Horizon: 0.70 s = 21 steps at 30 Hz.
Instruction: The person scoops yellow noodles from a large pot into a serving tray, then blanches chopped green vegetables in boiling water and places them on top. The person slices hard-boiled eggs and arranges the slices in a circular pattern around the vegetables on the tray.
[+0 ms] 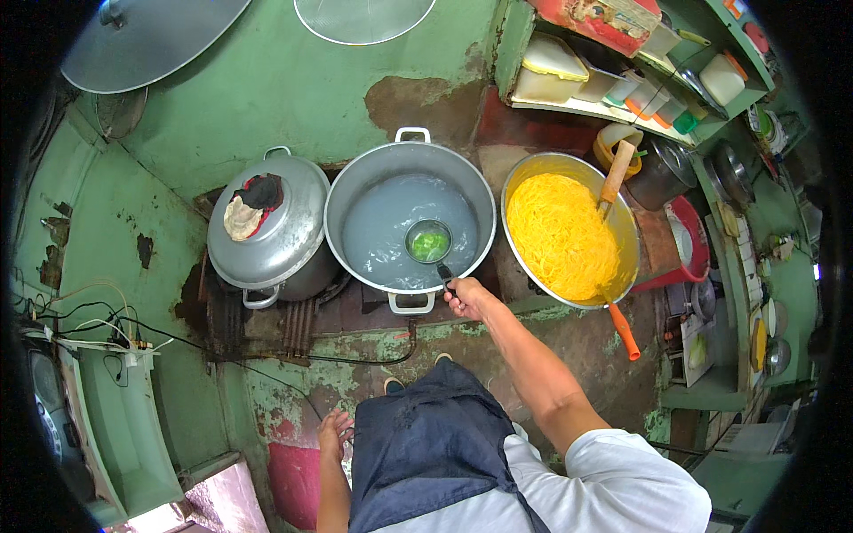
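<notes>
1. Open pot in the middle; ladle in it, toward the near right;
2. Lidded pot to its left; cloths on the lid;
3. Basin to its right; strands inside;
4. Tub right of the basin; shelf beyond, far right.

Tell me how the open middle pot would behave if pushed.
The open pot would probably feel heavy, being broad and holding plenty of liquid. That liquid would likely slosh, since its surface shows ripples. The pot itself looks metallic, so it should stay stiff.
</notes>
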### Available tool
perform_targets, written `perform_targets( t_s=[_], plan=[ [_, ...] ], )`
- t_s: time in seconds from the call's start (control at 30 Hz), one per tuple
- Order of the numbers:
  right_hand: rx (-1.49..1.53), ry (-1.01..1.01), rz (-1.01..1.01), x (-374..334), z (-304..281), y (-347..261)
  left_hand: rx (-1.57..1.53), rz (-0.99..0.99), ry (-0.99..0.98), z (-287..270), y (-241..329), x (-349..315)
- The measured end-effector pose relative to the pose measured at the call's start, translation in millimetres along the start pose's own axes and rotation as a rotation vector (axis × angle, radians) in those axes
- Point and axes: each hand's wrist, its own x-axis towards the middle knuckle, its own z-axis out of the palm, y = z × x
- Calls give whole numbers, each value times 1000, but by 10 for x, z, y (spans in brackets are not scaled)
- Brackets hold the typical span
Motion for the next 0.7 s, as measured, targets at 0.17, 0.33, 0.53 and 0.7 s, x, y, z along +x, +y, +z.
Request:
perform_targets(
  t_s=[0.17,0.33,0.53,0.7],
  plan=[
    [-26,5,18,40,-19,-30,89,-87,9,150,-30,-74],
    [-25,1,57,31,-24,-59,163,-42,3,47,-386,-71],
    [-35,13,63,47,-51,-49,397,145,98,-51,-638,-128],
    [39,-36,60,-19,-10,-76,430,100,113,45,-496,-137]
  ],
)
